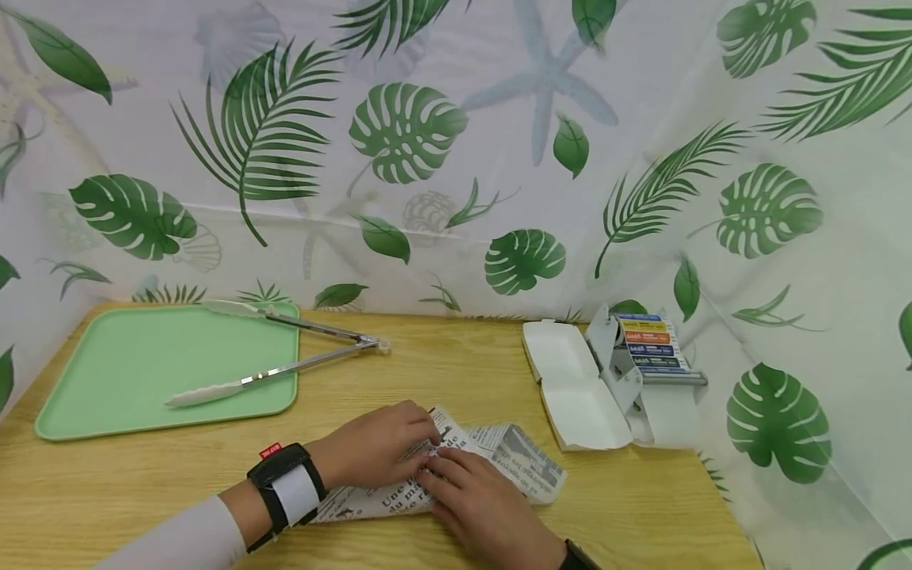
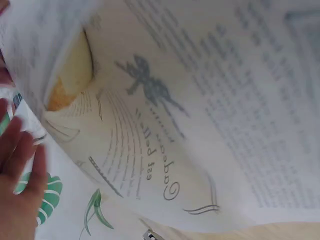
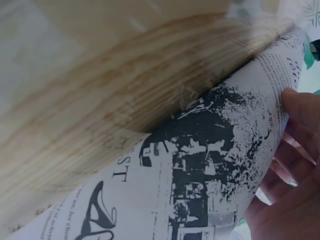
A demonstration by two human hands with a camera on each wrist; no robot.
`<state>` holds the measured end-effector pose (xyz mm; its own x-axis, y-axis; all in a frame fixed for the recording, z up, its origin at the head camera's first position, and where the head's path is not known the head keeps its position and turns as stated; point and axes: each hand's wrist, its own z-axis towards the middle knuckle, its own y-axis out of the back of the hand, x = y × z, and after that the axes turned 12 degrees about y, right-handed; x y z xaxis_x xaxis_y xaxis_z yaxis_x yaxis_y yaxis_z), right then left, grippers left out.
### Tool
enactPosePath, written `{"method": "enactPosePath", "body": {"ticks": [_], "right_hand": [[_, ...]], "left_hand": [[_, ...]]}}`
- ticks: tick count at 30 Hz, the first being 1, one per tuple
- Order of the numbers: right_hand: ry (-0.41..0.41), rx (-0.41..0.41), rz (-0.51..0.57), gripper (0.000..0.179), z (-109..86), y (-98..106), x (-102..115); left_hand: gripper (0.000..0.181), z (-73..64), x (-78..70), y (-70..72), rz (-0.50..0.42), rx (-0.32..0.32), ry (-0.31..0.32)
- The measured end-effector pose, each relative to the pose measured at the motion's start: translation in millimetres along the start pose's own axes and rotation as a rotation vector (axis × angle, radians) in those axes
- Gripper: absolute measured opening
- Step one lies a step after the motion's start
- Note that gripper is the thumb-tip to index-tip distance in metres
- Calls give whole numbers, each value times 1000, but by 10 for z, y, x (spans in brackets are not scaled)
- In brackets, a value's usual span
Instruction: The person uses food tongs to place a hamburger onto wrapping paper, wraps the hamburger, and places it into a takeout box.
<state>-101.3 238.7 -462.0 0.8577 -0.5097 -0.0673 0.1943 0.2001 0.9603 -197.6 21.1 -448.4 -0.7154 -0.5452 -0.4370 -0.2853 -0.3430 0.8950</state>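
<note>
A sheet of newspaper-print wrapping paper (image 1: 406,499) lies folded on the table, its loose flap (image 1: 534,467) spreading right. Through an opening in the paper, a pale yellow and golden-brown food item (image 2: 75,75) shows in the left wrist view; its kind is unclear. My left hand (image 1: 378,447) grips the paper's upper fold with bent fingers. Close against it, my right hand (image 1: 484,499) pinches the paper near the middle. In the right wrist view, a digit of the right hand (image 3: 295,175) touches the printed outer face. Some fingertips are hidden.
At the left, a green tray (image 1: 128,372) bears metal tongs (image 1: 306,364) with pale tips, their hinge past its rim. An open white takeaway box (image 1: 580,396) stands at the right, beside a holder with colourful label rolls (image 1: 648,340). A leaf-print curtain (image 1: 427,206) backs the table.
</note>
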Motion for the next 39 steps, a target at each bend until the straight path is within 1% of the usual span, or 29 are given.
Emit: {"method": "enactPosePath", "body": {"ticks": [1, 3, 5, 6, 9, 12, 14, 18, 23, 26, 29, 32, 33, 35, 39], "right_hand": [[-1, -7, 4, 41, 6, 3, -2], [-10, -15, 20, 41, 13, 8, -4], [-21, -17, 38, 40, 13, 10, -3], [-29, -21, 54, 38, 12, 8, -1], [-41, -27, 77, 36, 11, 2, 4], [-46, -29, 88, 36, -10, -11, 7], [-50, -23, 98, 35, -22, -19, 5], [-97, -8, 117, 36, -57, -19, 0], [-166, -11, 111, 40, -83, 2, -19], [-223, 0, 138, 47, -106, 27, -60], [-297, 78, 239, 52, -122, 91, -148], [-331, 154, 340, 52, -136, 148, -262], [-337, 178, 374, 52, -140, 165, -295], [-333, 195, 408, 53, -155, 173, -346], [-330, 238, 446, 64, -169, 180, -402]], "left_hand": [[27, -24, -7, 10, -8, 55, 10], [39, -57, -17, 28, -43, 150, 57], [52, -78, -16, 36, -72, 216, 103], [57, -82, -19, 37, -82, 232, 120], [70, -89, -17, 20, -84, 236, 134], [72, -69, -16, -19, -83, 219, 134], [73, -54, -10, -34, -89, 227, 151], [76, -13, -9, -45, -109, 255, 181], [83, 38, -34, -20, -78, 269, 180], [85, 68, -58, 14, -59, 302, 187], [86, 90, -63, 26, -53, 337, 209], [88, 91, -60, 25, -48, 355, 225], [89, 86, -56, 21, -45, 357, 225], [92, 71, -60, 28, -32, 361, 216], [98, 33, -64, 34, 41, 348, 177]]}}
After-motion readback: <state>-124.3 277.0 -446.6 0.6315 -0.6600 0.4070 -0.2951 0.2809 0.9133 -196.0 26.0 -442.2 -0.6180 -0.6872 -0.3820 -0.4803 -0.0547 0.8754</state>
